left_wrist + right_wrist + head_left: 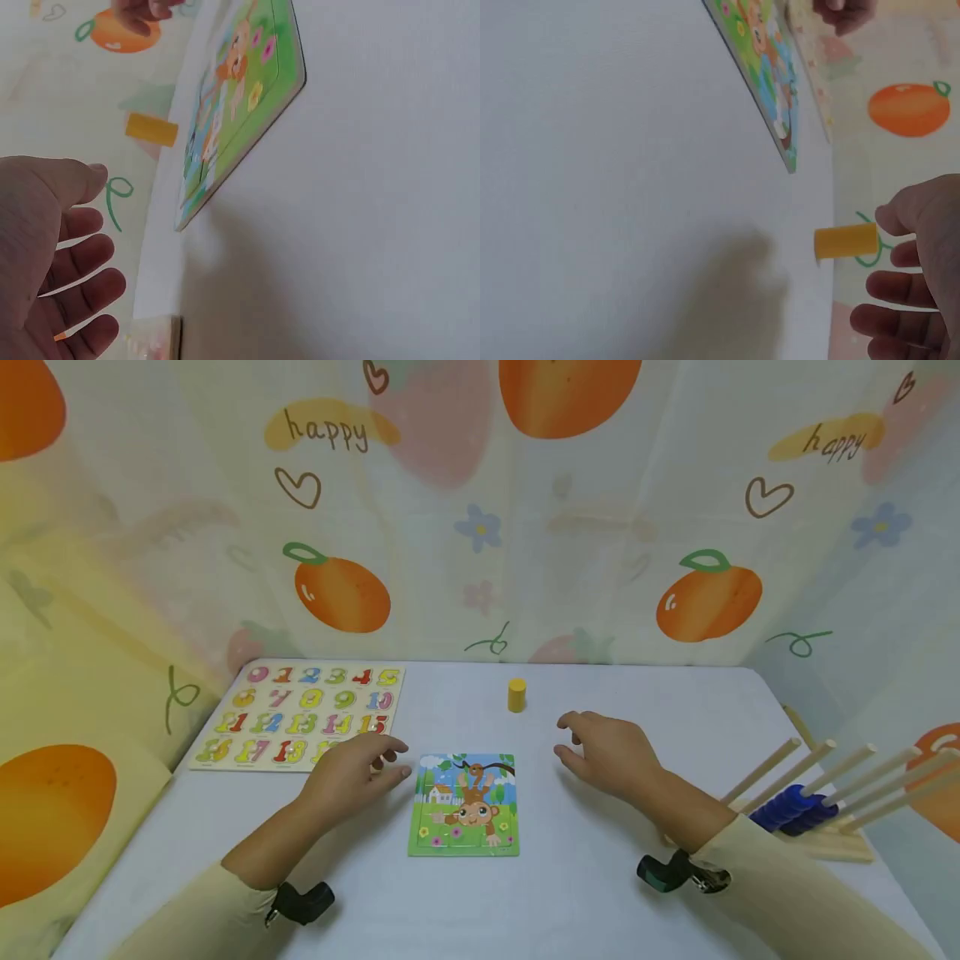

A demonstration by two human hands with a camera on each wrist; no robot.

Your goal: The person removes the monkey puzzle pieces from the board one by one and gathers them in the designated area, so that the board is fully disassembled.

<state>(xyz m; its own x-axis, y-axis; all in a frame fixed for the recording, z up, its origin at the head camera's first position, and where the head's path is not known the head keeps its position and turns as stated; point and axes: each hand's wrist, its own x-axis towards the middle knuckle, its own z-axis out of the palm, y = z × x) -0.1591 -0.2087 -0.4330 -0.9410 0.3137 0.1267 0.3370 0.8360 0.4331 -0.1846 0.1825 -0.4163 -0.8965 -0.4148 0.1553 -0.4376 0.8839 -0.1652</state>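
Note:
A square monkey jigsaw puzzle (463,806) lies flat on the white table between the two hands, its pieces filling the green-edged board. My left hand (356,777) hovers just left of it, fingers loosely bent and holding nothing. To the right of the puzzle, my right hand (609,753) is held above the table with relaxed fingers and an empty grasp. A yellow cylinder (517,695) stands upright behind the puzzle, nearer to the right hand. In the left wrist view the left hand (56,255) shows thumb and fingers apart; the right wrist view shows the right hand (922,277) likewise.
A wooden number board (300,714) with colourful numerals lies at the back left, partly behind the left hand. On the right, a wooden peg rack (847,839) carries blue rings (787,808) on its slanting pegs. A fruit-printed curtain (562,527) encloses the table's back and sides.

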